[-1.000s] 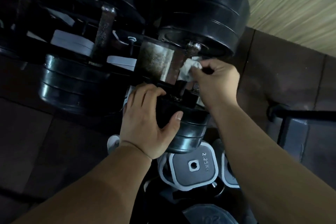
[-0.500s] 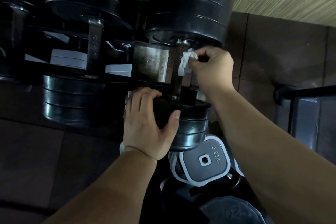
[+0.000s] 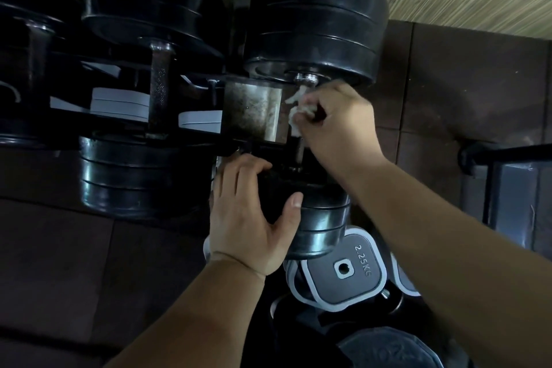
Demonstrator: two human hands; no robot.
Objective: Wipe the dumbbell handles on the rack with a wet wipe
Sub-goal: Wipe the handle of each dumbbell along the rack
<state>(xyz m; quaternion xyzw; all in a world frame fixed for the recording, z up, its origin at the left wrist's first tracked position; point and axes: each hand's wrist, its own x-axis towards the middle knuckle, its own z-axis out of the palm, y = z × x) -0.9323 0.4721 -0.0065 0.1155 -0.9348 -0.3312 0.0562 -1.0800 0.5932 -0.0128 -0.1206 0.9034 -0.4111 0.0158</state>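
Wipe position: the white wet wipe is bunched in the right hand, just right of the frame centre. The fingers of this hand are curled around the wipe and hold it against the upper part of the dumbbell handle, directly below the far dumbbell head. A short bare length of the handle shows below the wipe and runs down to the near dumbbell head.

The left hand grips this near head at lower centre. Its fingers wrap over the left side and the thumb lies across the front face.

The rack plate, a worn metal panel, stands just left of the wipe. A second dumbbell lies in the rack at upper left, with its handle uncovered. A grey weight marked 2.25 KG sits just below the near head.
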